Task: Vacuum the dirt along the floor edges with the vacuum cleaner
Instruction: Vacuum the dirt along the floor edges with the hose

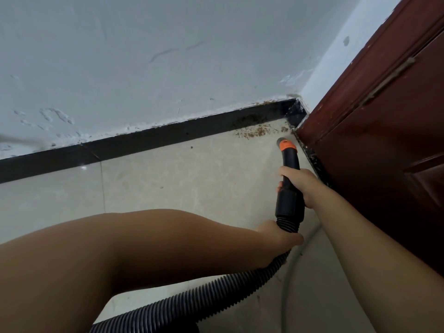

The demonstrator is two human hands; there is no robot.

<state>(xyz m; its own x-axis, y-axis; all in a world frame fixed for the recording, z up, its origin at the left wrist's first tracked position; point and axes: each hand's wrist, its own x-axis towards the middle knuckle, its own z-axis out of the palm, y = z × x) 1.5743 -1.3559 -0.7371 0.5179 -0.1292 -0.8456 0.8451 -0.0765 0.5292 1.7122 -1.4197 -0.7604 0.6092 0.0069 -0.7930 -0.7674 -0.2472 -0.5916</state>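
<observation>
Because the dirt (252, 132) lies far in the corner, where the black skirting (144, 140) meets the red-brown door (384, 140), we reach with both arms toward the right. From the left, the ribbed hose (192, 299) runs over the pale tile floor (168, 188) and under our left hand (278, 236), which is wrapped around it just behind the black handle (289, 203), probably to keep its weight from pulling. Our right hand (300, 183) is clenched around the handle and aims the orange-ringed nozzle (284, 144), near the crumbs but apart from them. To the right the door edge is close, so room is narrow; to the left the floor is open.
</observation>
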